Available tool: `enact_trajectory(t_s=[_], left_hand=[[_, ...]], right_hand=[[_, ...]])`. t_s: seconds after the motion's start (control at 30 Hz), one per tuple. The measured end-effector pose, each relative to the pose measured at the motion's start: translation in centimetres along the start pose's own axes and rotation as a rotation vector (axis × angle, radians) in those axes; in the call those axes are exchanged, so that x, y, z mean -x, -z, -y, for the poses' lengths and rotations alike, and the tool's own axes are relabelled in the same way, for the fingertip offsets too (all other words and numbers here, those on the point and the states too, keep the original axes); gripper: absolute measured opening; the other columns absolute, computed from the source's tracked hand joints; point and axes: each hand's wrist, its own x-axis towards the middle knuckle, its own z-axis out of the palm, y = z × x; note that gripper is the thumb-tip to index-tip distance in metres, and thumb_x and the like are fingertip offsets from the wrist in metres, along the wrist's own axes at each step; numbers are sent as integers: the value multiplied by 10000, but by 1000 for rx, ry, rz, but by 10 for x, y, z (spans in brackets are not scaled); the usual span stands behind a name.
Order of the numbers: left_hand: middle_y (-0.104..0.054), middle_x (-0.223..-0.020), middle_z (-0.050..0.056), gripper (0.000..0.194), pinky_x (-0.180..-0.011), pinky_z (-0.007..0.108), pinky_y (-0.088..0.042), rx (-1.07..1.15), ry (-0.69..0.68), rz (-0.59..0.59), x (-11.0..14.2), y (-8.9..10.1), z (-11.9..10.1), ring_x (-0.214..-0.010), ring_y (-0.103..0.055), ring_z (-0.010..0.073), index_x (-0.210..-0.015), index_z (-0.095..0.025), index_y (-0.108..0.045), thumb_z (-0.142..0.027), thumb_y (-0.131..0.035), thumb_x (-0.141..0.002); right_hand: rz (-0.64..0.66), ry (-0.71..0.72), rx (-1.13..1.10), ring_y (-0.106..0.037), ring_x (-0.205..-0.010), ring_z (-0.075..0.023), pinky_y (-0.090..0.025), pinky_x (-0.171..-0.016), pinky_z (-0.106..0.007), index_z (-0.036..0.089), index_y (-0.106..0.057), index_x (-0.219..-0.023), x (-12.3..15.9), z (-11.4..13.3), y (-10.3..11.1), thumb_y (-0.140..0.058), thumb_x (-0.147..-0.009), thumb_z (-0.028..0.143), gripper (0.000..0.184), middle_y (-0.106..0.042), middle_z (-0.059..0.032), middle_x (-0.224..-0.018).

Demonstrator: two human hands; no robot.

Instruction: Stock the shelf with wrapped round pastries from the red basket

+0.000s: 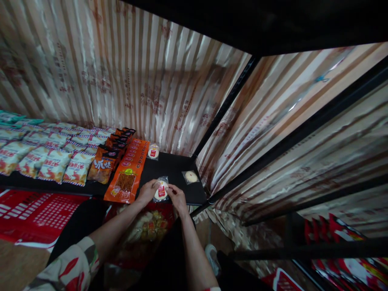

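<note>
Between my two hands is a clear packet with a round, pale, biscuit-like snack [161, 194] and a red label, held just above the front of the black shelf [176, 161]. My left hand [148, 190] pinches its left edge, and my right hand [177, 197] grips the right edge with fingers closed. A similar packet [153, 152] with a red label lies at the back of the shelf. Another round packet [190, 177], its pale side up, rests near the right end. Just left of my left hand lies a long orange snack bag [129, 171].
Dark orange snack bags [103, 163] and rows of white snack bags [53, 161] fill the shelf's left. Below stands a red crate [39, 214] and a bag of gold-wrapped items [153, 226]. Black frame bars [230, 101] and striped curtain [145, 81] enclose the corner.
</note>
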Motion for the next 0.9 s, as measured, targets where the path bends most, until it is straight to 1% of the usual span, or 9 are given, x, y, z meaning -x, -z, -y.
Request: enact_trajectory(t_s=[0.17,0.3,0.4,0.47,0.6,0.7,0.77,0.9], left_hand=[[-683,-838,3,259,-667,215,-434,-35,-27,10,-12,-2,-1,-789,-608,143,-945,-210,-629,-343,-454,-808],[-672,-936,51,283,-682,217,-421,-138,20,-12,-20,-4,-5,-838,-613,152,-1001,-183,-582,-355,-459,-814],[-666,-902,82,305,-641,226,-411,-198,52,-11,-28,-7,-7,-809,-617,168,-1000,-151,-557,-371,-464,-811],[-664,-866,83,292,-616,225,-403,-219,60,-9,-33,-9,-7,-775,-616,166,-983,-139,-551,-358,-475,-804],[-667,-823,55,248,-622,216,-395,-214,93,-35,-44,-13,-6,-745,-611,143,-1004,-142,-540,-260,-468,-798],[-670,-835,55,258,-655,220,-397,-223,91,-69,-54,-16,-6,-776,-611,145,-1025,-139,-533,-206,-455,-788],[-673,-852,59,259,-675,222,-399,-233,84,-70,-60,-18,-6,-801,-611,149,-1025,-138,-533,-188,-453,-784],[-672,-908,77,260,-701,223,-405,-267,115,-66,-71,-20,-9,-841,-614,156,-1031,-137,-535,-165,-434,-793]], right_hand=[[5,-29,115,-599,-686,-147,-469,-633,-232,176,-688,-888,-8,-3,4,-572,-689,430,343,-683,-22,-777],[-23,-34,130,-604,-671,-150,-471,-630,-240,167,-687,-875,-18,-10,5,-562,-693,420,336,-685,-26,-772],[-50,-34,145,-608,-676,-156,-469,-626,-237,172,-688,-843,-25,-13,6,-555,-697,415,312,-687,-23,-761],[-61,-27,156,-609,-691,-161,-469,-636,-238,174,-685,-835,-29,-14,7,-551,-701,408,301,-689,-25,-768],[-91,-6,209,-607,-700,-163,-466,-655,-242,175,-679,-867,-39,-18,7,-532,-716,392,303,-687,-29,-782],[-141,-2,251,-595,-657,-155,-463,-628,-238,175,-672,-896,-48,-21,6,-520,-723,393,317,-677,-21,-738],[-164,-5,287,-586,-630,-150,-456,-607,-232,172,-667,-911,-55,-21,6,-518,-724,399,329,-664,-13,-698],[-159,-33,394,-585,-621,-142,-440,-604,-221,172,-666,-911,-66,-18,5,-509,-744,383,312,-652,-8,-678]])
